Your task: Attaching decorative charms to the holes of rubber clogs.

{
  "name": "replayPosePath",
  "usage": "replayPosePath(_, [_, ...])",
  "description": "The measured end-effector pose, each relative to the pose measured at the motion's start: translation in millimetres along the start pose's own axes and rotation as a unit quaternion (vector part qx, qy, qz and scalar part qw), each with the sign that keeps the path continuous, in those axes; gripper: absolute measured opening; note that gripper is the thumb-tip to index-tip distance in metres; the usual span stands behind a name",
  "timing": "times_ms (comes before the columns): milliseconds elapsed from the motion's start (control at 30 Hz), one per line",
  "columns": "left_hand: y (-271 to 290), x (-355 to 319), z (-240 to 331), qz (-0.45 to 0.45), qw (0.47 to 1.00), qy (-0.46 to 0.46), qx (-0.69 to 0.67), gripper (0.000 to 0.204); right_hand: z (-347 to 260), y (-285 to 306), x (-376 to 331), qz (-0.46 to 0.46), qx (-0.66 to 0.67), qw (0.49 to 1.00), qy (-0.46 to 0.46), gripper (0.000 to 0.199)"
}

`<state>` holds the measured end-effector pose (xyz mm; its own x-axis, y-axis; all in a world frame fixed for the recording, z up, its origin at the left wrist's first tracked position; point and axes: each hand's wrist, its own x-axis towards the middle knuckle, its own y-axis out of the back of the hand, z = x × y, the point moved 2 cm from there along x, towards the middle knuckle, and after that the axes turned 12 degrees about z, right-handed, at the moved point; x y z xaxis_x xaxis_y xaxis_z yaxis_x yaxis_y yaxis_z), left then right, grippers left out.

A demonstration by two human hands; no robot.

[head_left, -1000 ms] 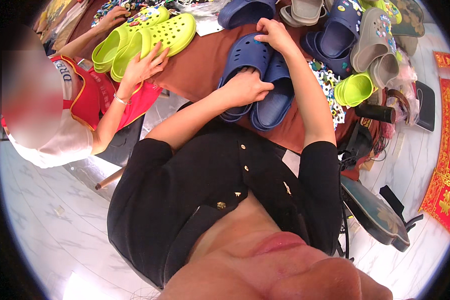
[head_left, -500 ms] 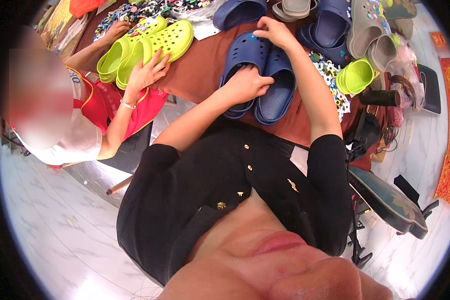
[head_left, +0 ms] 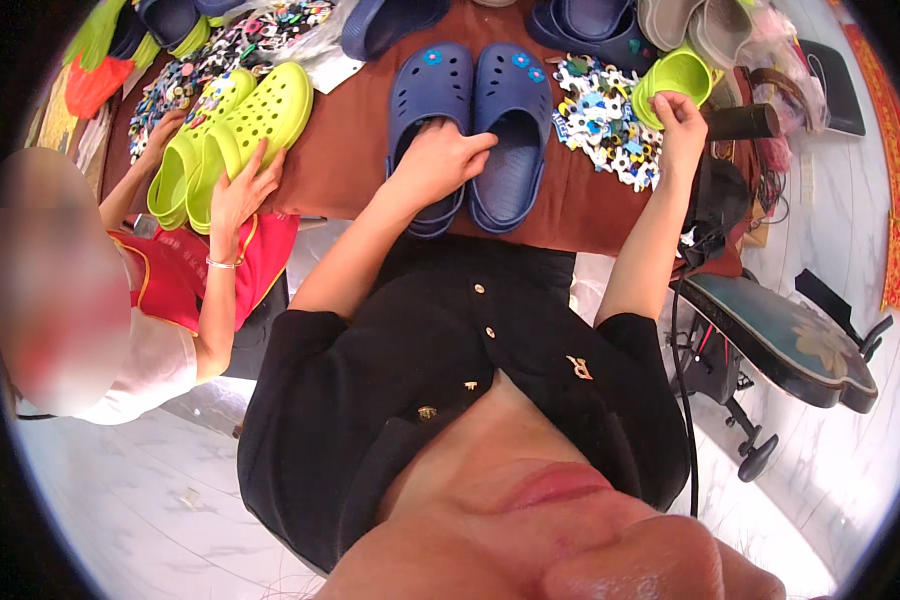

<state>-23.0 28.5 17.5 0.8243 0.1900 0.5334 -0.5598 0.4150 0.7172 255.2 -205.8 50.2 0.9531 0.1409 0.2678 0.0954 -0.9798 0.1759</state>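
Note:
Two navy clogs lie side by side on the brown-covered table, with blue flower charms on their toes. My left hand reaches into the left clog; its fingers are partly hidden inside and the thumb points right. To the right, my right hand has its fingertips together at the rim of a lime-green cup-shaped thing. Whether anything is pinched there I cannot make out. Next to it lies a pile of small colourful shoe charms.
At left a person's hand rests on a lime-green clog, by another charm pile. More navy clogs and grey clogs stand at the back. A dark cylinder lies right of my right hand.
My right hand has left the right navy clog's toe and moved right to the lime-green thing. My left hand stays in the left clog. The whole view has shifted.

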Motion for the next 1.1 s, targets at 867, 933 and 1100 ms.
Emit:
replayPosePath(867, [4,2,8,-0.017,1.000,0.009,0.001,0.024,33,35,-57,0.072,-0.096,0.993,0.025,0.011])
replayPosePath(933, [1,2,7,-0.021,1.000,0.010,-0.005,0.023,26,19,-69,0.024,-0.169,0.982,0.080,0.016])
replayPosePath(1100, [2,-2,6,-0.024,0.999,0.030,-0.009,0.023,15,-31,-77,-0.102,-0.311,0.920,0.217,0.031])
